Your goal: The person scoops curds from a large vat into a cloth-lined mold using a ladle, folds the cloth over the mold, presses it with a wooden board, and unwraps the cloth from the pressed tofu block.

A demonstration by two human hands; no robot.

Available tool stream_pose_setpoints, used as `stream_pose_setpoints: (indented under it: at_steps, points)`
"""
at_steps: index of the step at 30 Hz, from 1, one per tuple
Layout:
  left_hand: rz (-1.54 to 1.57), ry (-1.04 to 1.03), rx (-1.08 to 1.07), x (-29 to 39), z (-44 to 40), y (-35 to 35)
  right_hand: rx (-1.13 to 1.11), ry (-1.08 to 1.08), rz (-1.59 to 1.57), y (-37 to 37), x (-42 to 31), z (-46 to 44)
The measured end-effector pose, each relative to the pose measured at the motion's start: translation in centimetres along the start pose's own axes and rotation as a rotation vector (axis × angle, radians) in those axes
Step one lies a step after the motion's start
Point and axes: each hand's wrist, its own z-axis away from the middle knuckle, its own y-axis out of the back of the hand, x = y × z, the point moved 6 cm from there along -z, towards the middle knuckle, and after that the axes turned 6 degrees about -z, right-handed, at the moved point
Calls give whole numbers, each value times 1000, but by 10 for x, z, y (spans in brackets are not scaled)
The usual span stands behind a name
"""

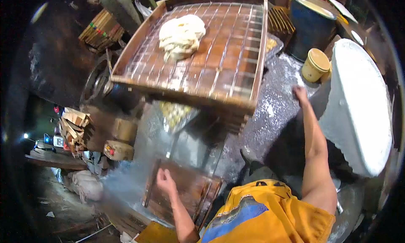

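Note:
My left hand (166,182) is over a brown wooden board with raised edges (185,196) low in the view; its fingertips stand a little apart and nothing shows in them. Whether it touches the board I cannot tell. My right hand (300,94) hangs over the wet floor, fingers curled in, with no object visible in it. Nearest to it is a lidded yellow bucket (315,66). Ahead of me a large square wooden tray (181,90) with a grid of lines across its bottom sits on a stack. A crumpled cream-coloured cloth (181,36) lies in it.
A big white-topped grey tub (363,108) stands close on my right. Behind it are a dark blue barrel (311,25) and the wet, white-spotted floor (272,108). On the left are split firewood (74,127), a stained container (119,150) and a pale sack (86,184).

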Motion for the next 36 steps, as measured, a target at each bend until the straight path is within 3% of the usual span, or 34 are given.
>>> stream_pose_setpoints:
  at_steps: [1, 2, 4, 5, 7, 8, 10, 12, 16, 19, 20, 21, 22, 24, 26, 27, 28, 31, 33, 34, 35, 36]
  points:
    - [159, -60, 2, 25, -22, -6, 13, 58, 18, -11, -55, -48]
    - [339, -93, 5, 71, -35, -7, -1, 287, -48, -30, -143, -68]
    - [397, -200, -22, 164, -51, -4, 107, 677, -132, -55, -244, -133]
    - [413, -279, -16, 199, -54, -4, -71, 180, -484, -75, -267, -164]
    - [471, -298, -63, 254, -60, -7, -5, -27, -621, -103, -342, -158]
    - [506, -303, -83, 271, -62, -14, -49, 108, -588, -109, -355, -175]
    - [545, -120, -92, 265, -74, -36, -102, 458, -512, -117, -361, -231]
    - [662, 32, -128, 265, -71, -55, -142, 583, -524, -123, -371, -246]
    - [765, 51, -196, 303, -54, -51, -162, 427, -581, -120, -380, -222]
    - [818, 121, -159, 276, -57, -39, -225, 183, -573, -113, -375, -205]
    - [829, 271, -164, 295, -53, -30, -326, 58, -558, -85, -369, -183]
    - [819, 275, -113, 255, -77, -12, -267, 61, -587, -62, -376, -124]
    - [827, 294, -197, 229, -96, 4, -208, 66, -614, -39, -383, -64]
    - [876, 381, -355, 187, -127, 27, -307, -231, -511, -17, -368, 21]
    - [791, 405, -478, 214, -116, 42, -312, -117, -314, 26, -295, 44]
    - [700, 371, -559, 170, -143, 48, -559, -299, -214, 15, -296, 83]
    - [577, 379, -599, 191, -134, 52, -665, -349, -373, 9, -292, 109]
    - [477, 528, -643, 186, -142, 56, -577, -484, -554, -26, -305, 120]
    - [411, 454, -650, 178, -156, 57, -700, -544, -654, -72, -346, 133]
    - [354, 385, -665, 180, -153, 52, -635, -479, -702, -77, -349, 127]
    - [343, 264, -607, 173, -155, 44, -664, -275, -627, -75, -327, 101]
    - [327, 146, -547, 165, -150, 36, -585, -259, -648, -68, -308, 90]
